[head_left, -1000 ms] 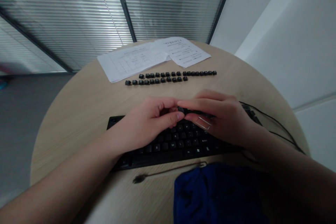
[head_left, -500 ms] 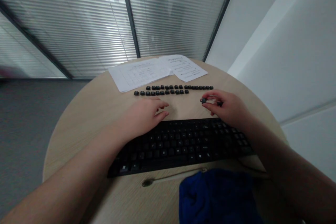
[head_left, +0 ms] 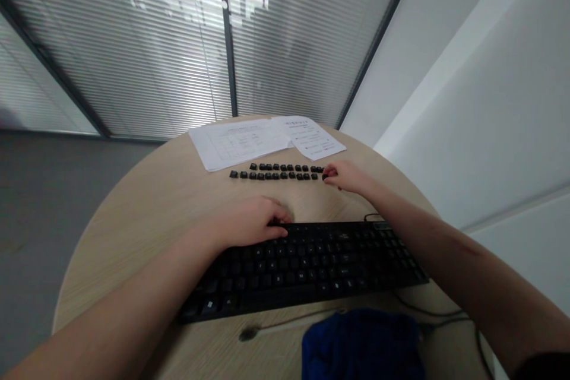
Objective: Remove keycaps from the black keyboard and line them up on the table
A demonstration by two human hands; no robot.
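Note:
Two rows of small black keycaps (head_left: 284,176) lie across the table beyond a black keyboard (head_left: 289,261). At the right end of the nearer row is my right hand (head_left: 345,177), its fingers closed on a black keycap (head_left: 325,177). It covers part of the farther row. My left hand (head_left: 256,221) rests at the keyboard's top edge, thumb and fingers apart, with nothing visible between them.
Printed papers (head_left: 249,141) lie at the far side of the round wooden table (head_left: 146,208). Near the front are a blue cloth (head_left: 363,344), a thin brush (head_left: 249,333) and a black cable (head_left: 427,310). Blinds and a white wall stand beyond.
My right hand has moved forward and left to the end of the nearer keycap row. My left hand has come down onto the keyboard's top edge. The view has shifted slightly.

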